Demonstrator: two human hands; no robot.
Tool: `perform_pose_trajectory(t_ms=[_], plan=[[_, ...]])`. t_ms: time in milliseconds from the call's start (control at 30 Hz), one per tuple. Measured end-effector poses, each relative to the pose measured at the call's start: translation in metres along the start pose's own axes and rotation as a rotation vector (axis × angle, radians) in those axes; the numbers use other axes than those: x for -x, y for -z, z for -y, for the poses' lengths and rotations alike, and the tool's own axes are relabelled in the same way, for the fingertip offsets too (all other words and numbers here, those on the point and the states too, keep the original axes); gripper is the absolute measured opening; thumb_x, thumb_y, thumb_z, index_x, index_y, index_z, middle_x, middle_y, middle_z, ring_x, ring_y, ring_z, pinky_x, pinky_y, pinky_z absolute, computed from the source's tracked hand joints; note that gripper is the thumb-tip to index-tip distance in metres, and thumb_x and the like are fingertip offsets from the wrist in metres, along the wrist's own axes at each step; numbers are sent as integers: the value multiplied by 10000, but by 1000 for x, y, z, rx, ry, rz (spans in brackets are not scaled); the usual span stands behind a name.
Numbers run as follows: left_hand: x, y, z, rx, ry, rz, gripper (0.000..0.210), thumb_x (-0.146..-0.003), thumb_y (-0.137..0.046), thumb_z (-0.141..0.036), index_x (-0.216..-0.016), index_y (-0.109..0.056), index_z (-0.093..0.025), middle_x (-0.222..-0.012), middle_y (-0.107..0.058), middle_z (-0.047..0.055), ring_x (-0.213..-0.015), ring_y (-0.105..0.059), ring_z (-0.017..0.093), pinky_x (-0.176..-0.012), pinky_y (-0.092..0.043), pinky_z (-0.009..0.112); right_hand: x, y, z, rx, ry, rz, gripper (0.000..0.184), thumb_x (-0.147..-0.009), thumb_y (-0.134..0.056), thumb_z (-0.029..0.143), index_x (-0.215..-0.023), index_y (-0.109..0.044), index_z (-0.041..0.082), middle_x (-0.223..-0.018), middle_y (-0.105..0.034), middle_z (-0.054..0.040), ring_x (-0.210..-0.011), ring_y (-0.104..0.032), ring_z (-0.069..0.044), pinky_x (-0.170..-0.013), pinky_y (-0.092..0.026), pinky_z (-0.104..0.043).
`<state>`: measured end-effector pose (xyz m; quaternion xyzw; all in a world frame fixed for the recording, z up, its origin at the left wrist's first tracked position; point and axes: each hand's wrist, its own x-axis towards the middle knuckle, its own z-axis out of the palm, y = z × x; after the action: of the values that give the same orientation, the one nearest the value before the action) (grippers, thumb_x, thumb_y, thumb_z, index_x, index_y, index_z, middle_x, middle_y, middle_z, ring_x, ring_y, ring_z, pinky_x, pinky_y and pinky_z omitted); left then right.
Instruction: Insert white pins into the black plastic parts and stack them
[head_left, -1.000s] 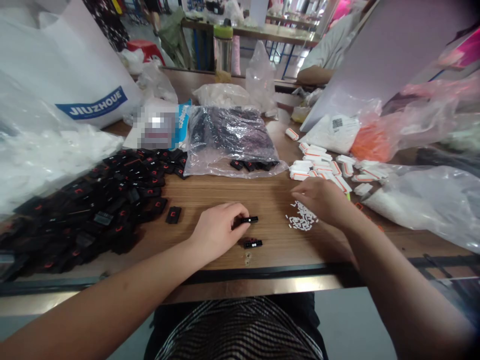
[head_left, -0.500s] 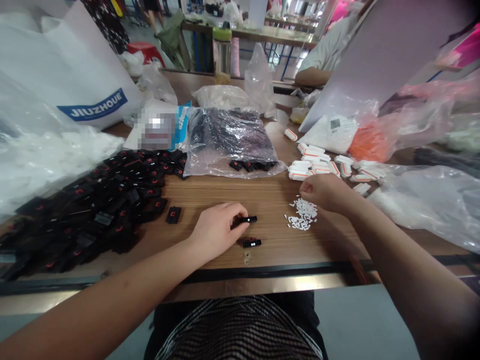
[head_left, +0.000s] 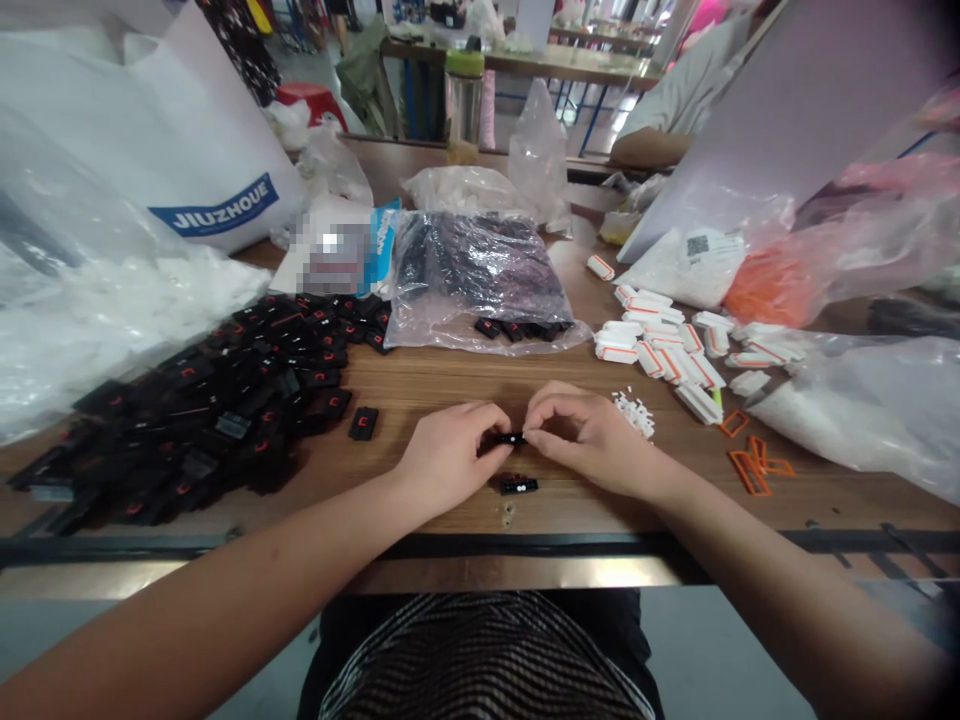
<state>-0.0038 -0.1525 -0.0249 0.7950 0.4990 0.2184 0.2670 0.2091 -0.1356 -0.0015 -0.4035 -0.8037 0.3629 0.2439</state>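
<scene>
My left hand (head_left: 457, 445) is closed on a small black connector housing (head_left: 512, 439) that has a white dot on its near face. At the right end of that housing are the pinched fingertips of my right hand (head_left: 589, 435); anything between them is too small or hidden to make out. Just in front lies a second black connector (head_left: 519, 486) with white dots on its face. Small white plastic pieces (head_left: 634, 412) form a loose pile beyond my right hand, which partly hides them. A single black connector with a red clip (head_left: 364, 423) lies left of my left hand.
A large heap of black connectors (head_left: 247, 400) covers the left. Behind the hands lies a clear bag of black parts (head_left: 480, 270). White parts with orange seals (head_left: 660, 340) and loose orange frames (head_left: 750, 472) are at right. A bottle (head_left: 463, 105) stands at the back.
My right hand has moved left from the white pile to the connector in my left hand. The orange frames at right now show. The view has shifted slightly.
</scene>
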Motion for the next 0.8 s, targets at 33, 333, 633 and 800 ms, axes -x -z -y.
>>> perform_pose_trajectory(t_ms=[33,333,633,800], plan=[[0,0,0,-1,-2,-1,90,-835,-697,-207,-914,-656,-218,-706,-589,-34,-651,-545,147,-655,-419,285,-2,-2,-1,20,40,-5,62,-879,-629,235,-835,-667,212,-919,-656,-33,-889,-610,-160,-840,-484,-336],[0,1,-1,4,-4,8,83,-840,-692,-212,-917,-663,-216,-731,-610,-29,-666,-557,145,-661,-424,279,-2,-11,-13,31,52,-31,66,-901,-620,208,-843,-652,209,-898,-630,-27,-903,-584,-165,-868,-461,-360],[0,-1,0,25,-3,-7,85,-828,-689,-201,-906,-661,-219,-752,-643,-25,-663,-575,144,-645,-435,279,1,-12,-7,146,152,-49,66,-907,-595,202,-850,-628,208,-884,-642,-40,-878,-565,-179,-842,-452,-368],[1,-1,1,34,-16,-28,82,-825,-694,-203,-899,-663,-220,-783,-663,-21,-670,-586,143,-629,-434,275,5,-8,-3,353,242,-42,106,-907,-572,192,-899,-673,227,-953,-694,-51,-901,-575,-208,-826,-413,-397]])
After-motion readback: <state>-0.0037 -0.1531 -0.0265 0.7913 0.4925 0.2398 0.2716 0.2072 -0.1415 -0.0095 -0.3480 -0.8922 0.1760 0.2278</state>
